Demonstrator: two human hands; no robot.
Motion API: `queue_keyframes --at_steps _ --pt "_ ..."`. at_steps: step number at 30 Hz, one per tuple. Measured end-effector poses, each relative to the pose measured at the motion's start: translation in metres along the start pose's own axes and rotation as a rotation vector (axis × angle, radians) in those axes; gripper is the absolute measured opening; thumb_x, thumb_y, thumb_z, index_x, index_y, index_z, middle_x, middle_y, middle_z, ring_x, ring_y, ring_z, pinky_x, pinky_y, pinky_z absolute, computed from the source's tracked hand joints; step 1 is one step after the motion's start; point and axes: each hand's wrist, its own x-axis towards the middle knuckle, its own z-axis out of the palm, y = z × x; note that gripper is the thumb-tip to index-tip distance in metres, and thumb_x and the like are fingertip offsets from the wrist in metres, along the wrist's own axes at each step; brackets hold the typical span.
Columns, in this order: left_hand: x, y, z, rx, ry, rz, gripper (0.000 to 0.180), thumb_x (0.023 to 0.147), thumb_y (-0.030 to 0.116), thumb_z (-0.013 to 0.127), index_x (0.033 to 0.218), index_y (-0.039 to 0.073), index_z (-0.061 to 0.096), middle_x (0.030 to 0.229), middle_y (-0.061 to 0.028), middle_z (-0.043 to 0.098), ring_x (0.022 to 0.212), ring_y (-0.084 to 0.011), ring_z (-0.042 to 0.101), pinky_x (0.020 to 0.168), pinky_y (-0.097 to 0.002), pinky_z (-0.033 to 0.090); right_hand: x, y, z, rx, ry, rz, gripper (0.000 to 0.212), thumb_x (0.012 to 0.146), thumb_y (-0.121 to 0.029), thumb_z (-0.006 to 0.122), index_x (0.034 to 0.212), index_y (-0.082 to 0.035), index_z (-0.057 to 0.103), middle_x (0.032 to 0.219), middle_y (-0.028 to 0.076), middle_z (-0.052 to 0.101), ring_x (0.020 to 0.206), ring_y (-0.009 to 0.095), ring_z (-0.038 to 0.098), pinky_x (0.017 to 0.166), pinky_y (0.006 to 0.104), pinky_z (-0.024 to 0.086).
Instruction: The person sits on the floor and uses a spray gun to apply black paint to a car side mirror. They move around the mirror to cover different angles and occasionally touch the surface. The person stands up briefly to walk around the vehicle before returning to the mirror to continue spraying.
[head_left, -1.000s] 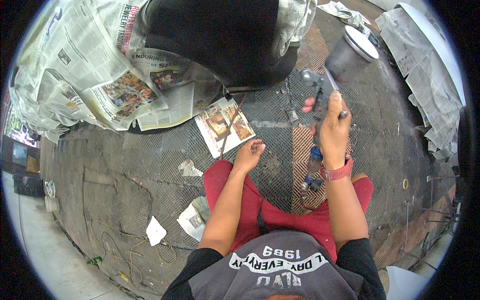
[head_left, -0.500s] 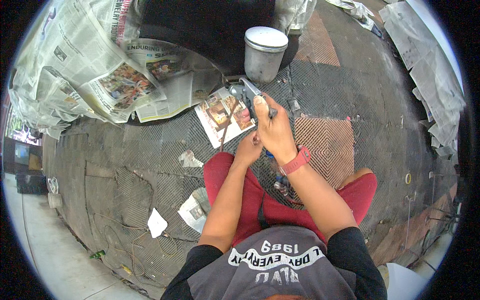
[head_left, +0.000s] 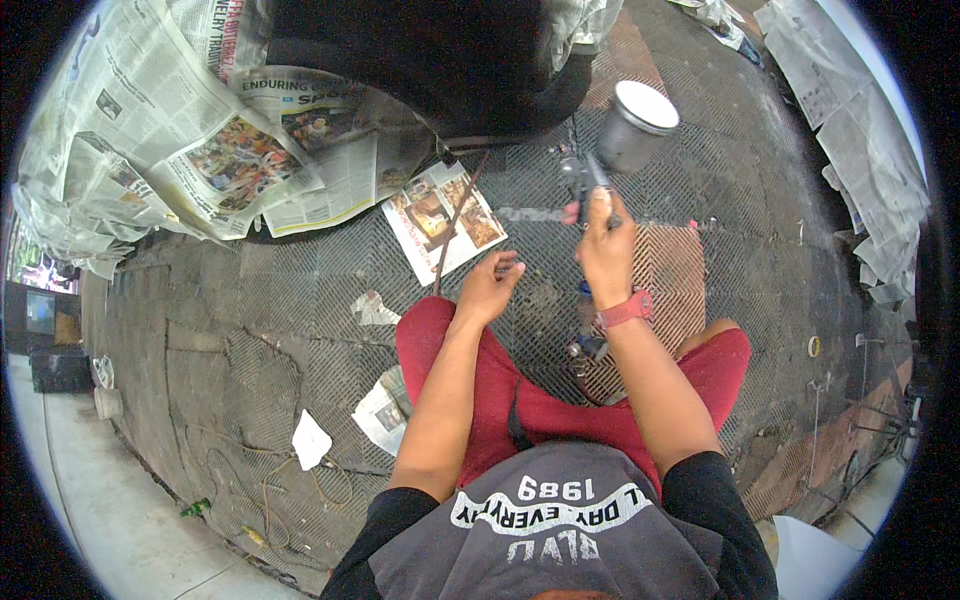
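My right hand (head_left: 608, 250) is wrapped round the grip of a spray gun (head_left: 588, 178), its thumb on top. A grey paint cup (head_left: 625, 145) with a white lid sits at the far end of the gun, tilted to the right. Below the right wrist, a metal fitting with a blue part (head_left: 587, 347) shows blurred beside my leg. My left hand (head_left: 484, 288) is off the gun, with loosely bent fingers and nothing seen in them. It is nearest a printed paper sheet (head_left: 420, 215) on the floor, which a thin brown stick (head_left: 456, 222) crosses.
Newspaper (head_left: 165, 110) and clear plastic mask a large form at the far left, beside a dark rounded opening (head_left: 410, 60). More paper sheeting (head_left: 850, 130) hangs at the right. Paper scraps (head_left: 312, 440) and a thin cord (head_left: 270, 490) lie on the ribbed floor mats (head_left: 250, 330) at the left.
The spray gun and its cup have moved right in my right hand, and the cup now leans over. My left hand has come away from the right one, toward the left.
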Motion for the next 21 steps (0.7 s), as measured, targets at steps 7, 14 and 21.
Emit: queue_keyframes --at_steps 7,14,21 --pt "0.003 -0.025 -0.003 0.014 0.166 0.061 0.037 0.106 0.011 0.067 0.142 0.002 0.068 0.122 -0.0151 0.08 0.107 -0.0253 0.078 0.097 -0.0363 0.059 -0.026 0.009 0.087 0.03 -0.183 -0.131 0.042 0.115 -0.028 0.063 0.144 0.001 0.069 0.091 0.007 0.079 0.085 0.011 0.068 0.077 0.0343 0.058" --pt "-0.011 -0.006 -0.025 -0.371 0.371 -0.088 0.043 0.112 0.009 0.057 0.155 0.004 0.058 0.151 -0.015 0.065 0.138 -0.0239 0.06 0.117 -0.0373 0.045 -0.024 0.061 0.093 0.101 -0.141 0.016 0.044 0.117 -0.035 0.059 0.134 0.004 0.071 0.092 0.009 0.079 0.082 0.013 0.068 0.076 0.0353 0.057" --pt "-0.029 -0.014 -0.038 -0.363 0.397 -0.058 0.044 0.112 0.013 0.064 0.155 0.004 0.059 0.149 -0.0143 0.066 0.126 -0.0195 0.064 0.115 -0.0371 0.048 -0.04 0.099 0.071 0.158 0.034 0.001 0.044 0.119 -0.038 0.053 0.133 0.0 0.069 0.094 0.005 0.079 0.056 0.007 0.056 0.051 0.0271 0.046"
